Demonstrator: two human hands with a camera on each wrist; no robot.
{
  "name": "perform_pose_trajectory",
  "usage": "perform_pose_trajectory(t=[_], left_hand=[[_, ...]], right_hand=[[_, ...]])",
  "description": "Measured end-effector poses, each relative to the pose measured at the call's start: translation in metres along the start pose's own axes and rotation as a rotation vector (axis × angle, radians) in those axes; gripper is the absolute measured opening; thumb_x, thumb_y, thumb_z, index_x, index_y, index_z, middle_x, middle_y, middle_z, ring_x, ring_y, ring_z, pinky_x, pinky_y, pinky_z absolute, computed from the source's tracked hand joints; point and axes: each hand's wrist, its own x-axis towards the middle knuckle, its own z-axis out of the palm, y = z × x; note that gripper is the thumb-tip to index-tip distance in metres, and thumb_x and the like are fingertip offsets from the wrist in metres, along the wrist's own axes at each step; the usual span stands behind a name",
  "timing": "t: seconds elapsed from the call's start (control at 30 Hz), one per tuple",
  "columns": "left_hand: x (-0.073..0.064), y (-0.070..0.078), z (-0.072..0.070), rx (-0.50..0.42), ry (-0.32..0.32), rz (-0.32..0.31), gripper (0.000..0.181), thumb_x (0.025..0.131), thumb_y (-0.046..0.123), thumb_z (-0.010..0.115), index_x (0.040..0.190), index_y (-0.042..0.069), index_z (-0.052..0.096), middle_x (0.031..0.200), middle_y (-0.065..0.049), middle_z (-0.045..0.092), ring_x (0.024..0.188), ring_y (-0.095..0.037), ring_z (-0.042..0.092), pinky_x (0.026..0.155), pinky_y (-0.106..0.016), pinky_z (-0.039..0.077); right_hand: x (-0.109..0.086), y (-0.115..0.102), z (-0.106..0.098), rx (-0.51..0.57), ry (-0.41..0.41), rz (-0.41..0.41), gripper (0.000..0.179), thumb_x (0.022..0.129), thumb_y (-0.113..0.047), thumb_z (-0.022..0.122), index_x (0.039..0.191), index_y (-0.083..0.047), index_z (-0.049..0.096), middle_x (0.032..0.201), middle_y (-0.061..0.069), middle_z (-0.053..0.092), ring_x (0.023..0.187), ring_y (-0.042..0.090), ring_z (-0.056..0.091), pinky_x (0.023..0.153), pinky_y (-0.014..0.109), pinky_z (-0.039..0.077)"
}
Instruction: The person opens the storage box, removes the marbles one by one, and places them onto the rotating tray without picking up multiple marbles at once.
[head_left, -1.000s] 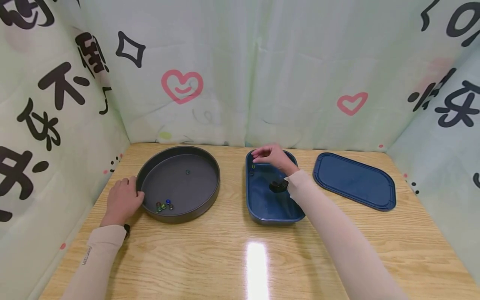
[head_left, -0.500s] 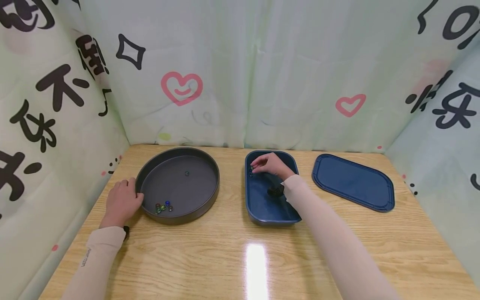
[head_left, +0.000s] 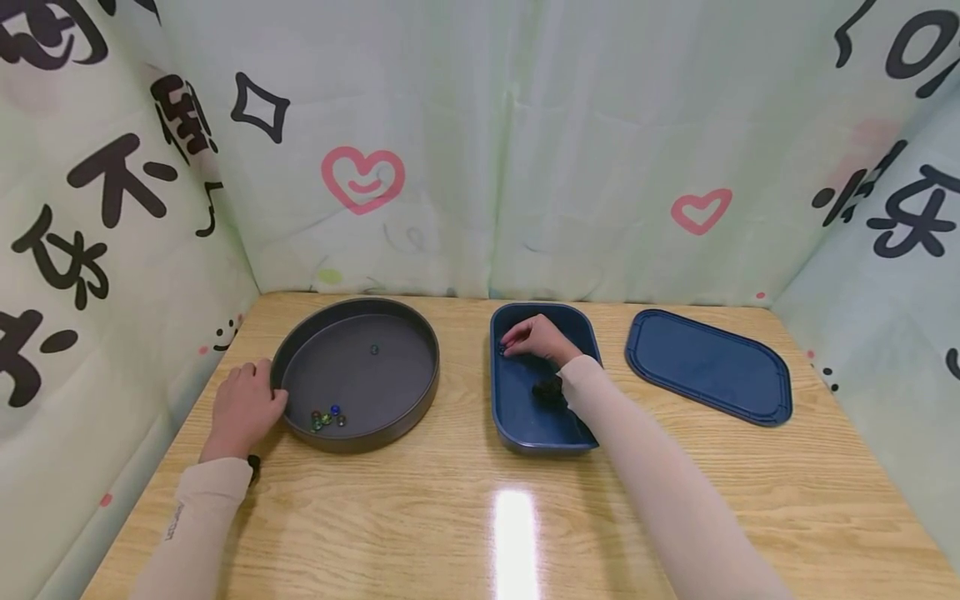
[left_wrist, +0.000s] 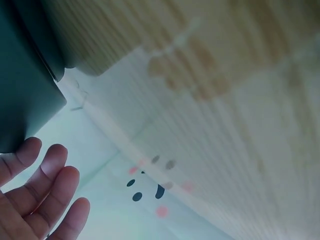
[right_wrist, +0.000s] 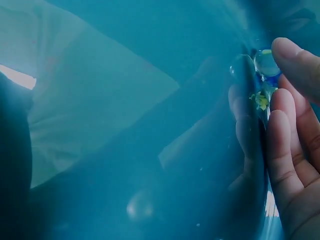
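My left hand (head_left: 243, 404) holds the left rim of a dark grey round pan (head_left: 390, 383). In the left wrist view, one fingertip touches the pan wall (left_wrist: 32, 95) and the other fingers are apart from it; the thumb is out of that view. Several small glass marbles (head_left: 326, 418) lie at the pan's near left, and one marble (head_left: 374, 350) lies farther back. My right hand (head_left: 542, 337) reaches into a deep blue box (head_left: 525, 417). Its thumb and fingers are around a clear marble (right_wrist: 266, 63) at the wall, close to a yellow-flecked marble (right_wrist: 262, 100).
A flat blue lid (head_left: 708, 367) lies right of the box on the wooden table (head_left: 375, 517). Printed curtains (head_left: 585, 167) close off the back and both sides. A bright light reflection (head_left: 515, 542) crosses the near tabletop.
My right hand has lowered into the box, and its fingertips have come down to the marbles by the left wall. My left hand stays at the pan's rim.
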Motion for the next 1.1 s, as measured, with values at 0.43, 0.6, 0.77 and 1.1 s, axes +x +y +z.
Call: perform_pose_trajectory(t=[0.43,0.6,0.77,1.1], left_hand=[[-0.0018,0.0012,-0.0003,-0.001,-0.011,0.004,0.041,0.084,0.014,0.051,0.112,-0.015,0.046,0.100,-0.036,0.053,0.090,-0.048,0.049,0.078,-0.058,0.041],[-0.0016,0.0014,-0.0003,0.006,-0.019,-0.006,0.041,0.085,0.015,0.050,0.113,-0.015,0.046,0.102,-0.036,0.053,0.092,-0.048,0.049,0.079,-0.059,0.041],[-0.0018,0.0020,-0.0024,0.007,-0.034,-0.020,0.042,0.085,0.015,0.049,0.115,-0.015,0.045,0.104,-0.036,0.053,0.094,-0.048,0.048,0.080,-0.059,0.041],[-0.0020,0.0011,-0.0008,-0.001,-0.017,-0.008,0.042,0.084,0.015,0.048,0.114,-0.015,0.046,0.102,-0.037,0.052,0.093,-0.049,0.049,0.078,-0.059,0.041]], right_hand=[[0.0014,0.0021,0.0053,-0.080,0.026,0.000,0.016,0.075,-0.001,0.075,0.091,0.003,0.073,0.087,0.015,0.073,0.064,0.000,0.061,0.064,0.016,0.049],[0.0017,0.0010,0.0072,-0.149,0.024,-0.016,0.014,0.075,-0.004,0.077,0.088,0.001,0.074,0.081,0.012,0.073,0.062,0.001,0.059,0.062,0.015,0.047],[0.0031,0.0005,0.0080,-0.171,0.015,-0.017,0.014,0.074,-0.008,0.078,0.087,-0.001,0.075,0.081,0.012,0.073,0.065,0.006,0.061,0.064,0.018,0.049],[0.0009,0.0030,0.0040,-0.120,0.013,-0.027,0.014,0.075,-0.010,0.078,0.087,-0.004,0.076,0.084,0.009,0.074,0.069,0.006,0.064,0.069,0.022,0.052]])
